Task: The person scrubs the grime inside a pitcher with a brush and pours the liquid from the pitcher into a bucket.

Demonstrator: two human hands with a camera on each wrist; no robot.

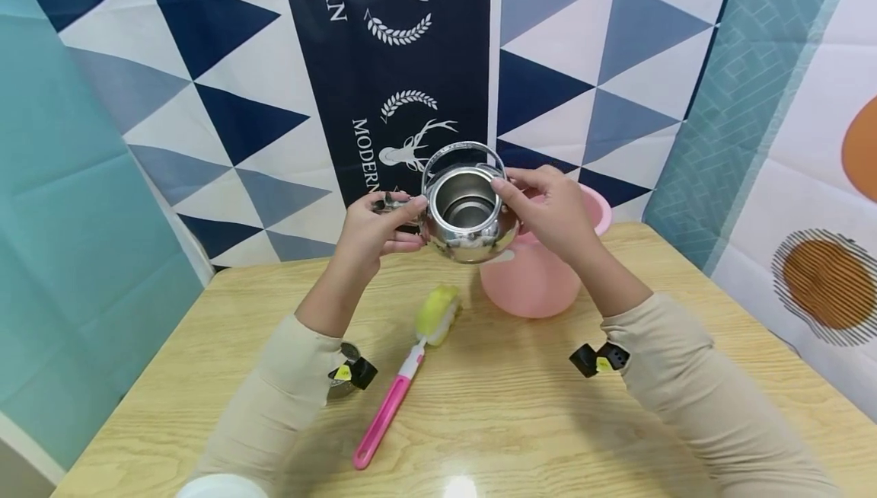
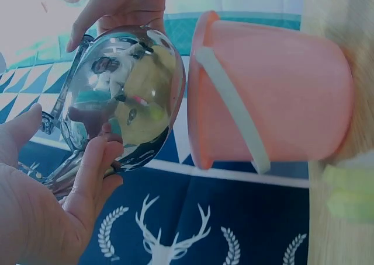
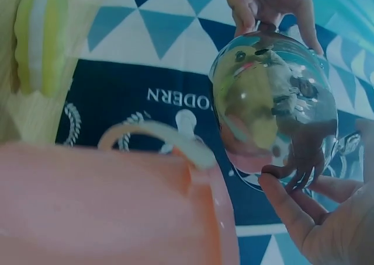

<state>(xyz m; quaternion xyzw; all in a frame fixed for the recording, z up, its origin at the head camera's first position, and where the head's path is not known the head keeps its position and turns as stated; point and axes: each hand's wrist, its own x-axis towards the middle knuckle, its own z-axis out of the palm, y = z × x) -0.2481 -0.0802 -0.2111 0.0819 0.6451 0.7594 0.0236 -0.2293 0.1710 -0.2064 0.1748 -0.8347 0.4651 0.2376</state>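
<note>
Above the table, both hands hold a shiny metal teapot (image 1: pixel 473 245), tilted so its lidless mouth faces the head camera. My left hand (image 1: pixel 377 233) grips it at the spout side, thumb on top and fingers beneath. On the opposite side, my right hand (image 1: pixel 551 205) pinches the body, with the thumb at the rim. The hooped handle stands up behind the mouth. Mirror-like reflections cover the teapot's underside (image 2: pixel 146 84) in the left wrist view. A sponge brush (image 1: pixel 390 414) with a pink handle and yellow-white head lies on the table below.
A pink bucket (image 1: pixel 534 288) stands behind the teapot to the right, partly hidden by the right hand. A round metal piece (image 1: pixel 340 390) lies beneath the left wrist, mostly covered. Something white and round (image 1: pixel 221 487) shows at the bottom left edge. Patterned cloth hangs behind the wooden table.
</note>
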